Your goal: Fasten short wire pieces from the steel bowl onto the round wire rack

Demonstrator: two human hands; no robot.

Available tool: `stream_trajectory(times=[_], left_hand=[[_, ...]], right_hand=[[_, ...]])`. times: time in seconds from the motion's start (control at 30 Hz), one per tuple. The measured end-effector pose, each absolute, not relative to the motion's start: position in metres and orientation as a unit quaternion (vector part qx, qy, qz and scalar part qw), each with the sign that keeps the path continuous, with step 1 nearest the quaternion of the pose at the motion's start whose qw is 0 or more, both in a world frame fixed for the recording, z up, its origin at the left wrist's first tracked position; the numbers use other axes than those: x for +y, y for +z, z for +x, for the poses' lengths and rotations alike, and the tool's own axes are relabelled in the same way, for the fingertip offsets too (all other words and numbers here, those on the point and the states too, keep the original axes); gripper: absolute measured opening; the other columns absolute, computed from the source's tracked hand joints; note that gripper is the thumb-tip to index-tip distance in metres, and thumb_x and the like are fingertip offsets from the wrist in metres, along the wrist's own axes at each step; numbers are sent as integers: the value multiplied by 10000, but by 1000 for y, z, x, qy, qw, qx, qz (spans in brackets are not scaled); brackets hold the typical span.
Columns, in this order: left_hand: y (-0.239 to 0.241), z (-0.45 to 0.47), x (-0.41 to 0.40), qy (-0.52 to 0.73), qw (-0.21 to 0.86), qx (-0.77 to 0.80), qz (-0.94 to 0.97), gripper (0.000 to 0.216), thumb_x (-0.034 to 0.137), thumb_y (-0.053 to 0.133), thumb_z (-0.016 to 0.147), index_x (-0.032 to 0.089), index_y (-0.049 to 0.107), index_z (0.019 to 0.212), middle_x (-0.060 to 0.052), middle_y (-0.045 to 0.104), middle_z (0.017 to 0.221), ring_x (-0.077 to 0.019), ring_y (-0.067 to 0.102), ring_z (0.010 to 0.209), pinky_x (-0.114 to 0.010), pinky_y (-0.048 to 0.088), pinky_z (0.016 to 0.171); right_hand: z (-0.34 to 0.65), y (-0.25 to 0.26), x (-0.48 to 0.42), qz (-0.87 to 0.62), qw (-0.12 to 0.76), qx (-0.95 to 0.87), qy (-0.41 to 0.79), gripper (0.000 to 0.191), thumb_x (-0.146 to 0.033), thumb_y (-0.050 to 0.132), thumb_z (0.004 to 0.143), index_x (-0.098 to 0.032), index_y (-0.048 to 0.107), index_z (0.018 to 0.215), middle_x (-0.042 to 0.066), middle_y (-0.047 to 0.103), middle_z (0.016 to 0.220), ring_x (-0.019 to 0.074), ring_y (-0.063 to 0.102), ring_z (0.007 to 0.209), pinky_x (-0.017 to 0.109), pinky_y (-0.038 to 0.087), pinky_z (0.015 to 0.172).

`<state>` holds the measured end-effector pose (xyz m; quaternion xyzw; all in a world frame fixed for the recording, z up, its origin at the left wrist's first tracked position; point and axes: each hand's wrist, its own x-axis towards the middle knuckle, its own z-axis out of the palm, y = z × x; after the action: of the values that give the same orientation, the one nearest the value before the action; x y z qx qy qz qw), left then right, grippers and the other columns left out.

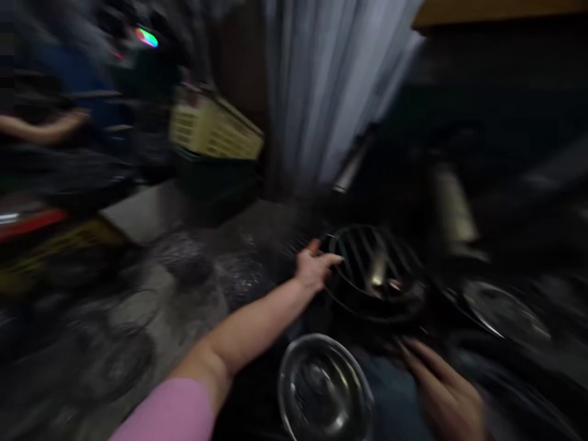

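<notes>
Blur: the whole view is smeared by motion, so edges and small parts are hard to make out.
Cut off: the right hand (443, 392) runs out at the bottom edge; its wrist is out of view.
Hidden: what lies under the round black grill (374, 272) cannot be told; its far side melts into the dark.
Left hand (315, 266): at the grill's left rim, fingers spread over the edge; whether they close on it cannot be told.
Right hand: fingers spread flat, just beside the grill's near rim; touching or not, I cannot tell.
Grill: centre right, above the steel bowl (324, 389).
Floor (151, 214): grey, wet-looking, cluttered with dark round shapes.
Room: dim; a pale curtain (331, 86) hangs at the back, a yellow crate (214, 128) sits on a dark one at its left.
Other person: an arm (43, 128) at far left.
Count: one grill, one steel bowl, one lid-like disc (505, 312) at right, two hands of the wearer, one pink sleeve (169, 413).
</notes>
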<state>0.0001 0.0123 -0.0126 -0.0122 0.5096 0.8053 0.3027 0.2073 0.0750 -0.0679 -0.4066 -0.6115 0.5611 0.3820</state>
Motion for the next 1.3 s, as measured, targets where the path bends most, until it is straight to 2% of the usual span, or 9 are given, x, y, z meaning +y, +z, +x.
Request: stream_trajectory(times=[0.07,0.2,0.37,0.53,0.67,0.83,1.3], left_hand=[[-32,-3,32,799,334,500,-12,779,-1,681,675,198,396,1372,44,474,758,-45,464,510,-173,339,434],[-40,-6,43,799,350,488,-18,832,43,760,590,229,451,1339,28,480,853,-57,530,619,-182,403,482],[-33,1,41,805,327,494,4,873,52,772,559,228,454,1353,12,478,905,-57,525,628,-180,389,468],[-34,-2,47,799,326,506,2,856,53,775,562,228,472,1343,1,476,957,-52,515,618,-190,393,456],[-30,-5,46,801,325,504,3,846,41,772,553,232,488,1327,-4,475,983,-52,517,630,-187,391,454],[-27,-5,49,804,337,490,7,854,47,773,549,237,479,1328,6,482,953,-57,521,641,-184,377,457],[-30,-14,71,789,358,498,35,898,91,763,576,212,401,1388,30,497,740,-86,511,626,-191,357,481]], right_hand=[[220,-61,78,-422,389,-606,551,494,-522,834,518,-162,723,837,123,644,888,189,614,697,309,550,616],[193,-61,87,-360,408,-597,589,412,-452,772,647,-117,709,878,101,651,860,184,632,706,303,561,623],[172,-73,85,-409,366,-588,595,501,-478,760,642,-89,707,952,99,649,799,151,600,615,232,509,519],[165,-72,80,-460,400,-584,536,502,-487,680,722,-87,689,1025,79,640,732,134,585,579,212,494,509],[161,-68,73,-454,438,-540,557,522,-510,715,681,-75,681,966,107,652,802,162,613,615,228,509,506],[160,-68,69,-442,471,-511,567,524,-509,757,663,-72,659,935,99,644,772,186,632,631,244,530,528],[153,-74,87,-430,508,-541,514,455,-469,697,756,-67,642,962,93,646,766,169,629,596,269,564,586]])
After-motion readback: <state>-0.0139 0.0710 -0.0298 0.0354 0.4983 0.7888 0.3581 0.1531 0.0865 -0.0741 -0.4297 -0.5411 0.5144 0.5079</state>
